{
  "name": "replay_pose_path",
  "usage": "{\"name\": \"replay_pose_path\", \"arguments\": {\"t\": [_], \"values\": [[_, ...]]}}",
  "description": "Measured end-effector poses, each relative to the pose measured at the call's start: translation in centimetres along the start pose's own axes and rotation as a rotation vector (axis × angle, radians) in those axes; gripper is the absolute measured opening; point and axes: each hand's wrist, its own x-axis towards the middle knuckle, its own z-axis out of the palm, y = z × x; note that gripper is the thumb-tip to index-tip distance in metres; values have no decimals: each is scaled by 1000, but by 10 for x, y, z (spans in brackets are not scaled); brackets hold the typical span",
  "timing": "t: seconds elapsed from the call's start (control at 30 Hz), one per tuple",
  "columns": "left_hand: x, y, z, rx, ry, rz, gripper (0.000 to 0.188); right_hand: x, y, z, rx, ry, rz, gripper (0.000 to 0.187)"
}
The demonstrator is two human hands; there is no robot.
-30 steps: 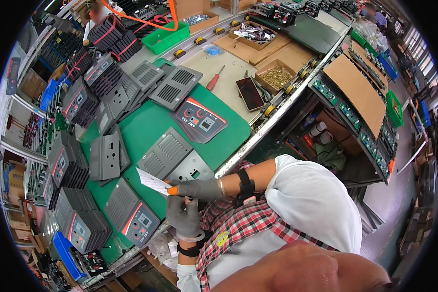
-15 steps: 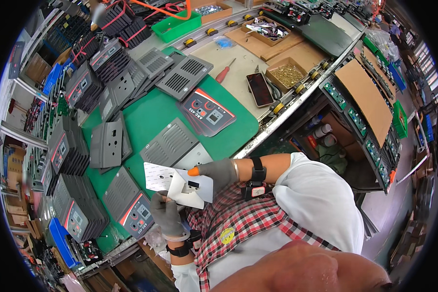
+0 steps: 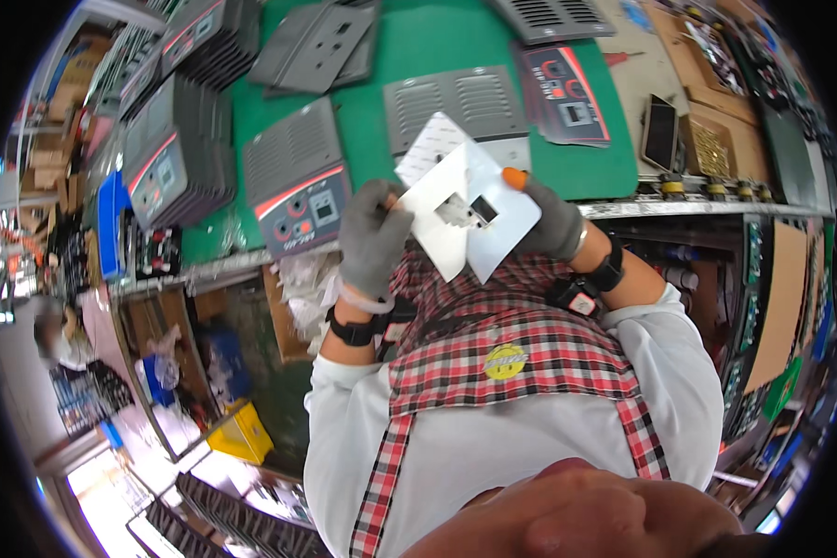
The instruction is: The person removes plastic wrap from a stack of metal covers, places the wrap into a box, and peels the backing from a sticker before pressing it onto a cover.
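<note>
A pale, shiny square plate [image 3: 470, 209] with small cutouts is held up in front of my chest, between the bench edge and my checked apron. My left hand [image 3: 374, 237], in a grey glove, grips its left edge. My right hand [image 3: 551, 216], in a grey glove with an orange fingertip, grips its right edge. A second white sheet [image 3: 428, 141] shows behind the plate's upper left corner. Just beyond, on the green mat [image 3: 391, 51], lie a grey vented cover [image 3: 453, 99] and a grey front panel with a red stripe [image 3: 298, 186].
Stacks of grey housings [image 3: 172, 139] fill the mat's left side. A dark label panel [image 3: 563, 93], a phone [image 3: 660, 132] and a box of brass screws [image 3: 711, 149] lie to the right. Below the bench edge [image 3: 623, 206] are shelves and a yellow box [image 3: 242, 432].
The plate has come up off the bench and closer to my chest, now turned face-on. Both hands have moved with it, and the view has tilted down toward my body.
</note>
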Motion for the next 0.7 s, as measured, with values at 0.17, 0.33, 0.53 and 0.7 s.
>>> {"name": "replay_pose_path", "arguments": {"t": [0.17, 0.33, 0.53, 0.7], "values": [[5, -2, -3, -33, -7, -15, 9, 3, 5, -4, 70, 137, 56, 55], [4, -5, -1, -118, -24, -38, 8, 6, 1, 1, -302, 53, -34, 66], [-9, -2, 17, 349, -57, 268, 56, 16, -6, 20, -5, 10, -147, 69], [-17, -1, 28, 739, -100, 573, 43, 19, -9, 24, 26, -3, -181, 71]]}}
